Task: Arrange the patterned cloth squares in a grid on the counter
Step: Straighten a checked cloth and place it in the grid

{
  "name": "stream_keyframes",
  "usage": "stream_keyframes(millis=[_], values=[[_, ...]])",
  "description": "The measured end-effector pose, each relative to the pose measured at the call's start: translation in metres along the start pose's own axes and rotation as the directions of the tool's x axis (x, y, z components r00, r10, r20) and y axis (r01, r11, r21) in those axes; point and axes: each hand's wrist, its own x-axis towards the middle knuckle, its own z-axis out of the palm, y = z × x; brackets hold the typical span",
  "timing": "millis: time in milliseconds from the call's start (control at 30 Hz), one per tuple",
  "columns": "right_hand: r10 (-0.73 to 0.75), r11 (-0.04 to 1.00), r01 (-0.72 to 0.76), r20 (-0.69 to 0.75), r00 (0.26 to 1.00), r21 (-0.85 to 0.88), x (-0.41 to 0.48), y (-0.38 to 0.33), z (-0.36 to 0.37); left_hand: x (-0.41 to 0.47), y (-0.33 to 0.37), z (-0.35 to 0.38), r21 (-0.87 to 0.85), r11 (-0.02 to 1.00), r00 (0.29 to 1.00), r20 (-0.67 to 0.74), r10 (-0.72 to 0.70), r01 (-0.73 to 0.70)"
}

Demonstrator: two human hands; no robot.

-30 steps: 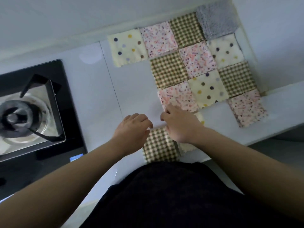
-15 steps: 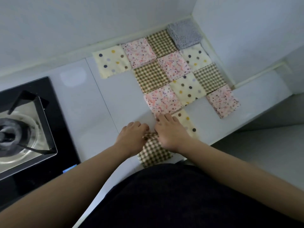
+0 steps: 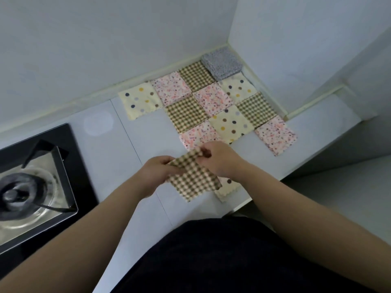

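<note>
Head view shows both hands on one brown-and-cream gingham cloth square (image 3: 193, 178). The left hand (image 3: 157, 173) pinches its 9 o'clock corner and the right hand (image 3: 220, 160) pinches its 12 o'clock corner with curled fingers, holding it cornerwise over the white counter (image 3: 148, 144). A bare gap beside the outermost pink floral cloth square (image 3: 275, 134) lies at about 2 o'clock from the held cloth, nearer the right hand, and looks the likely slot.
</note>
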Motion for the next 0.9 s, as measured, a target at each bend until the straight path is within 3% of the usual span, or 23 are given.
stream_keyframes(millis=[133, 267, 400, 600, 800, 900], values=[[0.107, 0.944, -0.073, -0.088, 0.99, 0.322, 0.004, -0.001, -0.013, -0.004, 0.01, 0.008, -0.424, 0.906, 1.0, -0.002, -0.02, 0.017], [0.133, 0.946, -0.051, -0.237, 0.962, 0.321, 0.01, -0.001, -0.019, -0.003, 0.02, 0.027, -0.523, 0.852, 0.999, -0.022, -0.043, 0.025], [0.167, 0.937, -0.062, -0.284, 0.944, 0.344, 0.012, 0.004, -0.019, 0.005, 0.027, 0.044, -0.476, 0.879, 0.992, -0.119, -0.03, -0.03], [0.285, 0.807, -0.197, -0.075, 0.956, 0.557, 0.023, 0.012, -0.032, 0.031, 0.04, 0.047, -0.28, 0.955, 0.942, -0.336, -0.005, -0.095], [0.202, 0.918, -0.118, -0.192, 0.96, 0.378, 0.044, 0.01, -0.048, 0.054, 0.058, 0.041, -0.258, 0.964, 0.921, -0.388, -0.041, -0.066], [0.106, 0.973, -0.051, -0.241, 0.965, 0.224, 0.05, 0.019, -0.046, 0.057, 0.064, 0.043, -0.134, 0.987, 0.897, -0.441, 0.02, -0.088]])
